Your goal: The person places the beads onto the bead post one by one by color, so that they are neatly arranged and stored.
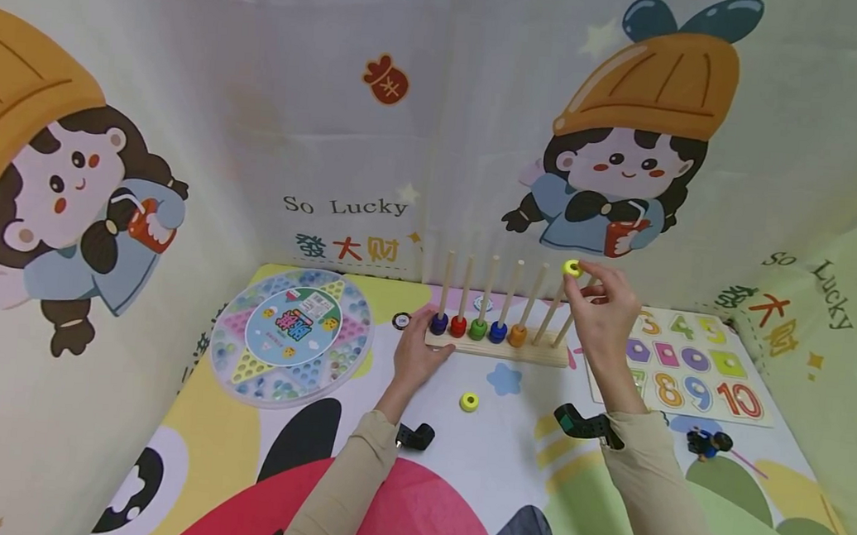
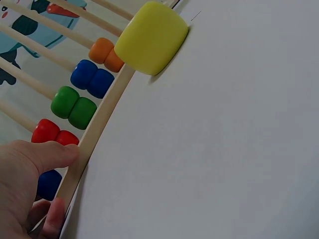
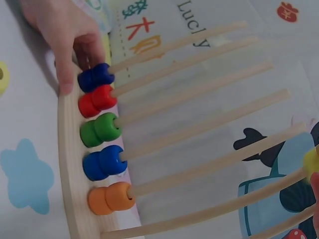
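A wooden peg stand [image 1: 501,350] holds a row of upright pegs. Pairs of beads sit low on the pegs: blue [image 3: 95,77], red [image 3: 97,101], green [image 3: 100,130], blue [image 3: 104,163] and orange [image 3: 111,198]. My left hand [image 1: 417,351] grips the left end of the base, thumb on its front side in the left wrist view. My right hand [image 1: 608,309] pinches a yellow bead [image 1: 573,268] by the top of the first bare peg right of the orange pair. A second yellow bead [image 1: 469,401] lies on the table before the stand.
A round marble board game [image 1: 289,336] lies to the left. On the right are a number puzzle board [image 1: 690,364] and a small dark figure [image 1: 709,443]. Behind the stand hangs a printed cloth wall [image 1: 466,154].
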Demonstrator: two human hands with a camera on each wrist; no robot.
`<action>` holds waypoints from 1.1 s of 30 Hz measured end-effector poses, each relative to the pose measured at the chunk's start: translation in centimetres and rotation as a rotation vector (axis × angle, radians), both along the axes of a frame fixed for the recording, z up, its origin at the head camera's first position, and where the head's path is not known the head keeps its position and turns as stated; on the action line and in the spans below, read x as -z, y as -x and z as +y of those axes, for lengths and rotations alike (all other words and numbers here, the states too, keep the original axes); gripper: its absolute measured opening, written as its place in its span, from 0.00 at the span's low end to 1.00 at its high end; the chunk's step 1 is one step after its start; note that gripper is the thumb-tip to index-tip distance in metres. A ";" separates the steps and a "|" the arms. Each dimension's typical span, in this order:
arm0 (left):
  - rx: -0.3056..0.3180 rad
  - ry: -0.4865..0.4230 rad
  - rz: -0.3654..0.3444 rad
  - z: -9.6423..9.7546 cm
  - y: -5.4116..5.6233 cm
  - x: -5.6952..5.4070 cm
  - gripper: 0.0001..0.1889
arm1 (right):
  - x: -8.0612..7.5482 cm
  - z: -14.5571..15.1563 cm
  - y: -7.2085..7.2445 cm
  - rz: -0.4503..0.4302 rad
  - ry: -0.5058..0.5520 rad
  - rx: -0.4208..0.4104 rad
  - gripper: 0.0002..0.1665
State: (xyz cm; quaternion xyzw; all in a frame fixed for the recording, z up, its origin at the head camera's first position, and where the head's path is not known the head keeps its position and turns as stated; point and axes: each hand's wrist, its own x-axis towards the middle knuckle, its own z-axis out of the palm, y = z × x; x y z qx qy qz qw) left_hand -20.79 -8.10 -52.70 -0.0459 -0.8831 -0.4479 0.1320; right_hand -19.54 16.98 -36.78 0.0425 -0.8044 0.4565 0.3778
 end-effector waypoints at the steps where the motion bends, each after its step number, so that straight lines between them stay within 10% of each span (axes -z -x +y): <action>1: 0.000 0.000 0.004 0.0 0.0 0.1 0.34 | 0.1 0.0 -0.1 0.003 0.000 0.004 0.16; 17: 0.000 0.010 0.026 0.0 0.2 0.4 0.35 | 3.5 -0.5 -3.3 0.033 -0.072 -0.149 0.12; 33: -0.019 0.021 -0.028 0.1 0.3 0.4 0.36 | 11.7 -2.4 -5.8 -0.332 -0.132 -0.478 0.22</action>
